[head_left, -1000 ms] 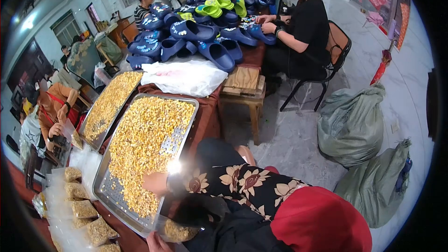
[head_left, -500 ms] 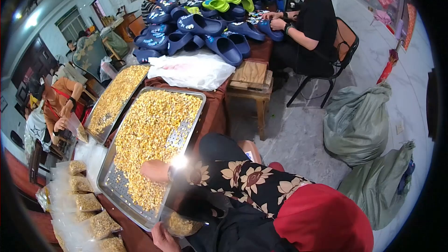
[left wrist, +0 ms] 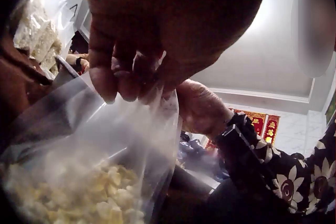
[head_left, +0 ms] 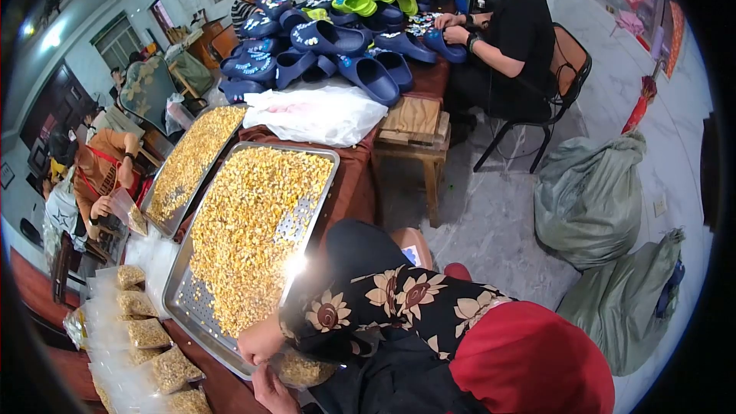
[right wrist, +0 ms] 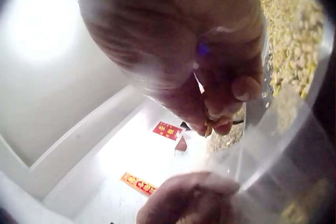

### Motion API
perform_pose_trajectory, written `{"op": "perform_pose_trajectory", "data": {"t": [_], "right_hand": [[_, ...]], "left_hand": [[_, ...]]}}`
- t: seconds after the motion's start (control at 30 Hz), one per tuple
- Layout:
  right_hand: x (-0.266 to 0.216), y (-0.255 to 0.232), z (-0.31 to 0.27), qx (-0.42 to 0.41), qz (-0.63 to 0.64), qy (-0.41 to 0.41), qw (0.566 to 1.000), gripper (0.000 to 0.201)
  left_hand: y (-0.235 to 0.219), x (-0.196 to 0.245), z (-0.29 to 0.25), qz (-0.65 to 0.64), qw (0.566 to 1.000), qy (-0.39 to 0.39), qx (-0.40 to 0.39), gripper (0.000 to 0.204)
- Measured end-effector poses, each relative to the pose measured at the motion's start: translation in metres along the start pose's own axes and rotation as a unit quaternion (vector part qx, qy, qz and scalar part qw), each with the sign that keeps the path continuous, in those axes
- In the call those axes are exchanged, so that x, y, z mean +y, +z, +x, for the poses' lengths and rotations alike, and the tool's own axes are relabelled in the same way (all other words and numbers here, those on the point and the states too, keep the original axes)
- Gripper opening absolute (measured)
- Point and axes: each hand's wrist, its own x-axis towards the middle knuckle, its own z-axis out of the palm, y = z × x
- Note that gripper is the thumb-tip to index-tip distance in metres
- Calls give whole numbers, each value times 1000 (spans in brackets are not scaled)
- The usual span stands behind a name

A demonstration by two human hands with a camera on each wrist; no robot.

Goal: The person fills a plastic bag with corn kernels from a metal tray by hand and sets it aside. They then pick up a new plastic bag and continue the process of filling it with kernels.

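Observation:
In the head view my left hand (head_left: 274, 391) grips the mouth of a clear plastic bag (head_left: 305, 370) part-filled with yellow pieces. The left wrist view shows the left fingers curled over the film of the bag (left wrist: 79, 182). My right hand (head_left: 261, 340) is close beside it, at the near corner of a metal tray (head_left: 184, 314) heaped with yellow pieces (head_left: 245, 222). In the right wrist view, the right hand (right wrist: 184, 50) has its fingers bent in towards the thumb, a few yellow bits (right wrist: 209, 128) pinched at the tips.
Several filled bags (head_left: 170, 369) lie left of the tray. A second tray (head_left: 172, 222) of pieces, a white plastic bag (head_left: 316, 113) and a pile of blue and green clogs (head_left: 330, 38) lie farther back. Other people sit around, and sacks (head_left: 589, 203) stand on the floor at right.
My right hand has moved from the heap in the tray towards me, to beside the left hand at the bag. The left hand still holds the bag.

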Motion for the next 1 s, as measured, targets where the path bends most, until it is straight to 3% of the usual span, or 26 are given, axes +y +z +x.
{"op": "perform_pose_trajectory", "data": {"t": [0.07, 0.3, 0.4, 0.47, 0.5, 0.53, 0.6, 0.63, 0.77, 0.83, 0.97, 1.0], "right_hand": [[1, 2, 0, -43, -64, 9, 997, 21], [8, 5, 0, -76, -106, -15, 991, 19], [14, 1, 4, -27, -7, -25, 999, 19], [19, -7, 4, 144, 58, 40, 987, 20], [25, -14, 5, 181, -38, 47, 982, 26], [29, -15, 0, 182, -39, 46, 982, 26], [18, -32, -19, 187, -328, 142, 915, 38], [22, -36, -24, 116, -318, 173, 925, 41], [13, -41, -32, 54, -327, 227, 916, 34], [46, -26, -26, 147, -398, 151, 893, 24], [59, -25, -18, 227, -356, 145, 895, 10], [56, -30, -17, 227, -281, 188, 913, 10]], "left_hand": [[-1, 0, 0, -7, 1000, 1, -3, 18], [-1, 3, 1, -2, 1000, -2, -5, 17], [1, -9, -2, 7, 1000, -1, -5, 18], [2, -11, -3, 22, 1000, -3, -10, 18], [1, -7, -1, 12, 1000, 11, -1, 17], [0, -4, -1, 1, 1000, 24, 8, 17], [-1, -3, 0, 1, 1000, 24, 5, 17], [-1, -3, 0, 0, 1000, 23, 3, 17], [0, -10, -2, 5, 1000, 30, 0, 17], [0, -8, -2, 9, 1000, 23, 0, 16], [-1, -6, -2, 17, 1000, 19, 0, 16], [-2, -6, -2, 15, 1000, 23, 4, 16]]}}
